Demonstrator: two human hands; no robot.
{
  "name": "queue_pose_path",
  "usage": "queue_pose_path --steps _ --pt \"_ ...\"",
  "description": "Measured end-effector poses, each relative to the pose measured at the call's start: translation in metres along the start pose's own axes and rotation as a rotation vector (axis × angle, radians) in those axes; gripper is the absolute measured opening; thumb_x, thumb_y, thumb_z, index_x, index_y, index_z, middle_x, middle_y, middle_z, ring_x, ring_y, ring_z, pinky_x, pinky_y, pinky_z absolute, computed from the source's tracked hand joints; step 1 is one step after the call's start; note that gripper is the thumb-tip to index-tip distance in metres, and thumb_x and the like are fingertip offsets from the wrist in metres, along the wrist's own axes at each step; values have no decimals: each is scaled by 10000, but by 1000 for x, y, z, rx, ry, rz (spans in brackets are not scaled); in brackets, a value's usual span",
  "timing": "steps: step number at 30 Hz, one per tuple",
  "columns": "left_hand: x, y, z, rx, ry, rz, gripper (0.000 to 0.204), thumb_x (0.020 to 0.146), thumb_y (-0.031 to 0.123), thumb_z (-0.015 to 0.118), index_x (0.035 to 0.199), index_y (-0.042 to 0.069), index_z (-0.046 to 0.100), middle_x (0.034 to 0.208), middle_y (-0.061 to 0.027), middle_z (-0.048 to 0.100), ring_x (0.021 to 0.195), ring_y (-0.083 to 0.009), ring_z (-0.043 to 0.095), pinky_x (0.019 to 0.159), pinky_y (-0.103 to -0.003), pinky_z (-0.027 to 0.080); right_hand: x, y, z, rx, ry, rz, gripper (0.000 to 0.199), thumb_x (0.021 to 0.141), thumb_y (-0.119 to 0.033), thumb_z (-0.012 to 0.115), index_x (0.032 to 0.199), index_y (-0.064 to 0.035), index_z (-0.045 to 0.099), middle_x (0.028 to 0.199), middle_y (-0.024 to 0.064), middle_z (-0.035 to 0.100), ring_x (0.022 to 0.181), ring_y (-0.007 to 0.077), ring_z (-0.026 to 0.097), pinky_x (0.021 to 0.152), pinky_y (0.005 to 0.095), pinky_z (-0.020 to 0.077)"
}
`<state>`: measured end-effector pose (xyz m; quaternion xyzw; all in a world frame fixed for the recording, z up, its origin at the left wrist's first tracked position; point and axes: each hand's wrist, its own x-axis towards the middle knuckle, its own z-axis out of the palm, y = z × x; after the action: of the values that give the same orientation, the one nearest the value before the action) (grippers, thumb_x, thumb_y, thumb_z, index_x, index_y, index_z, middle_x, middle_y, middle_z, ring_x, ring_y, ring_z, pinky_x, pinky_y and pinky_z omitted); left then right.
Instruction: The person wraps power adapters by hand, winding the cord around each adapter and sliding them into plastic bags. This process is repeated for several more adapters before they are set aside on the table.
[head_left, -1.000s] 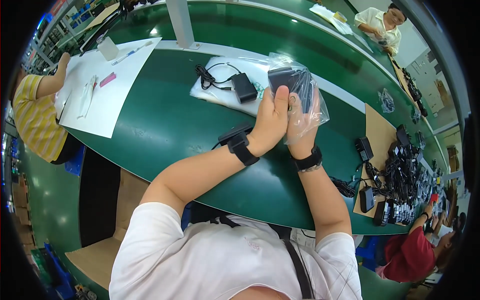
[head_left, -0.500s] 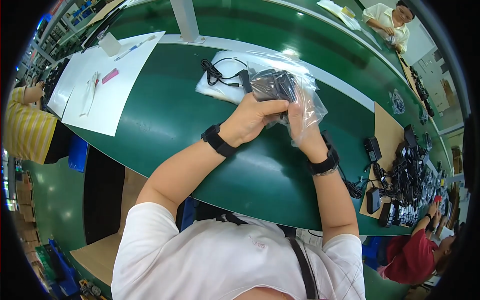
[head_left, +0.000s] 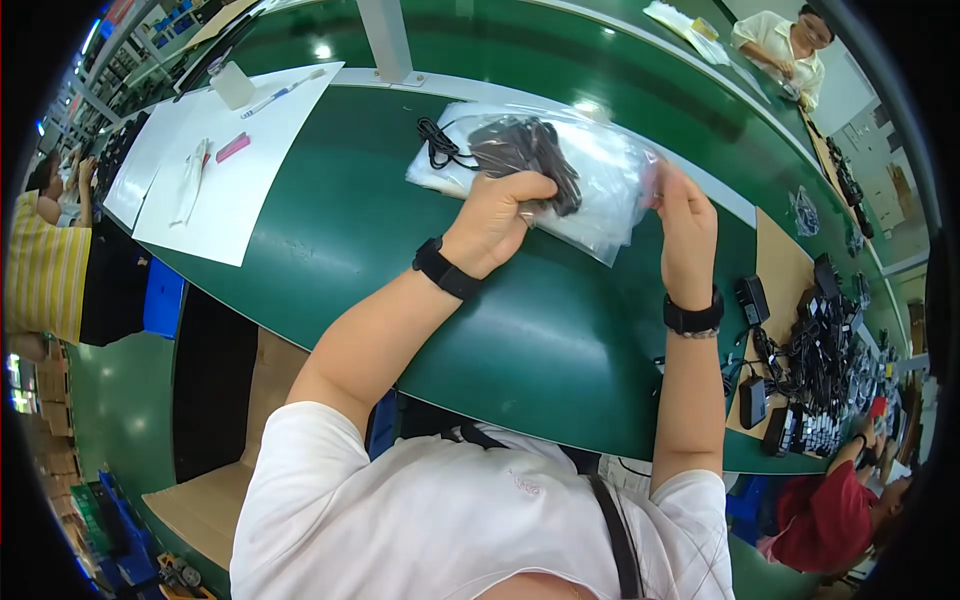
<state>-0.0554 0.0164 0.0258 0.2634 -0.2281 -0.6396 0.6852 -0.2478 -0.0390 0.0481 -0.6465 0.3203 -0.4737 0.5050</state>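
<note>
My left hand (head_left: pixel 492 222) is closed on a clear plastic bag (head_left: pixel 612 205), thumb on top, at the end where a bundled black cable (head_left: pixel 545 165) shows through the film. The bag reaches right to my right hand (head_left: pixel 688 235), whose slightly blurred fingers pinch its far edge. Beneath the bag lies a stack of clear plastic bags (head_left: pixel 428 176) on the green table. A coiled black cord (head_left: pixel 438 143) rests over the stack's left end. Whether an adapter is also inside the bag is hard to make out.
A brown board (head_left: pixel 775 245) at right carries a heap of black adapters and cables (head_left: pixel 815 340). On a white sheet (head_left: pixel 225 205) at left lie a bottle (head_left: pixel 232 84), a pen (head_left: pixel 283 92) and a pink object (head_left: pixel 233 147). A metal post (head_left: pixel 385 40) stands behind. Other people sit around the tables.
My right hand has moved right, away from my left hand, to the bag's far edge. The bag now stretches flatter between both hands, and the bundle inside has shifted within view.
</note>
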Motion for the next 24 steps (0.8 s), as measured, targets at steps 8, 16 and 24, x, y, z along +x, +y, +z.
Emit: queue_pose_path --steps 8,16,24 --pt "-8 -6 15 95 -43 176 228 685 -72 588 891 23 577 867 -24 594 807 -129 562 750 -271 438 -24 18 35 619 -220 362 804 803 -359 641 1408 -153 153 1291 152 409 1127 247 442 885 420 415" --pt "-12 -3 14 170 -49 36 257 677 -66 627 911 30 582 877 -26 590 809 -126 558 723 -250 439 -14 -12 19 448 9 70 152 870 -100 549 982 0 528 946 152 629 878 204 603 809 298 458" --pt "-16 -13 25 61 -11 70 293 700 -82 629 960 42 575 865 -31 601 804 -117 565 735 -254 451 -27 -18 50 705 -64 382 472 934 -416 364 1286 -101 361 1288 120 421 1168 250 427 882 481 411"
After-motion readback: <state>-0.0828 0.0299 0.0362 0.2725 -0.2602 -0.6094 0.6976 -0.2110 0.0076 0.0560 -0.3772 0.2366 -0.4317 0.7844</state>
